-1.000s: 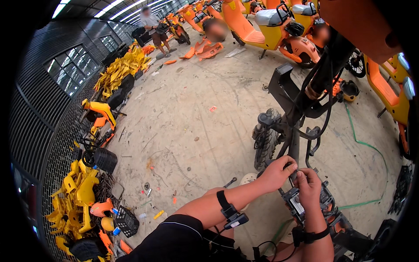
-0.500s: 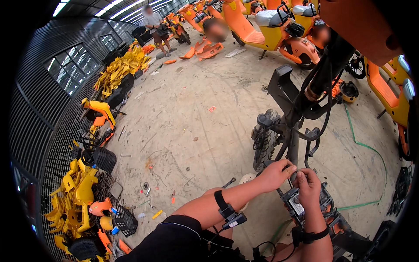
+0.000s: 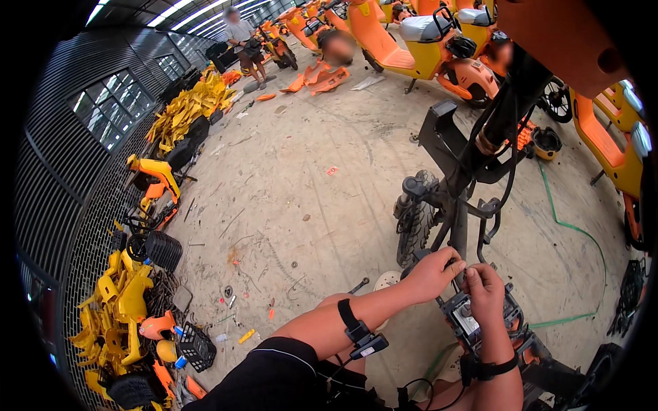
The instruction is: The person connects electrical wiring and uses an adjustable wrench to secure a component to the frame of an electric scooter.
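Beside each other over the scooter frame (image 3: 460, 231), my left hand (image 3: 436, 272) and my right hand (image 3: 484, 286) meet with fingertips nearly touching. Both are closed in a pinch on something small and dark between them, too hidden to name. Just below the fingers sits a grey metal compartment (image 3: 466, 320) on the stripped frame. Ahead of my hands rise the black steering column (image 3: 506, 113) with loose cables, a black bracket (image 3: 439, 130) and the front wheel (image 3: 415, 229).
Piles of yellow panels (image 3: 120, 294) and a black crate (image 3: 197, 346) lie along the left wall. Orange-yellow scooters (image 3: 394, 51) stand at the back and right. A green cord (image 3: 579, 226) crosses the floor. A person (image 3: 243, 44) stands far back; other people crouch near the scooters.
The view has shifted very slightly. Both hands stay at the same spot, still pinched together over the frame.
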A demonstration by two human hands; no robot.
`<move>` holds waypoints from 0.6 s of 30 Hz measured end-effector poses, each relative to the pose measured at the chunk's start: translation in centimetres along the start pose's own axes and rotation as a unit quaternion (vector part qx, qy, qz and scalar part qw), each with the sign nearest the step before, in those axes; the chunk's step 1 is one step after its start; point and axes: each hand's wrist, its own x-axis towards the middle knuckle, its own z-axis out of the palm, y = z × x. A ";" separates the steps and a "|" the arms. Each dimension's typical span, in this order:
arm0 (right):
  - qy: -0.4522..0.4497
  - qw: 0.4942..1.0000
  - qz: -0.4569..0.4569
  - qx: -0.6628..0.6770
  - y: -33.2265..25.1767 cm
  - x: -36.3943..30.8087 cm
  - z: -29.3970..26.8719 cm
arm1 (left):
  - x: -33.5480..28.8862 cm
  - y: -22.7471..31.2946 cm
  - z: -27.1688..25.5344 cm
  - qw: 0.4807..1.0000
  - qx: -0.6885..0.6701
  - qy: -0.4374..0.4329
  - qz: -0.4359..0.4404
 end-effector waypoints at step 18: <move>-0.021 0.999 0.034 0.033 0.0 -0.1 -0.2 | -0.2 0.2 0.0 1.000 -0.001 -0.017 0.011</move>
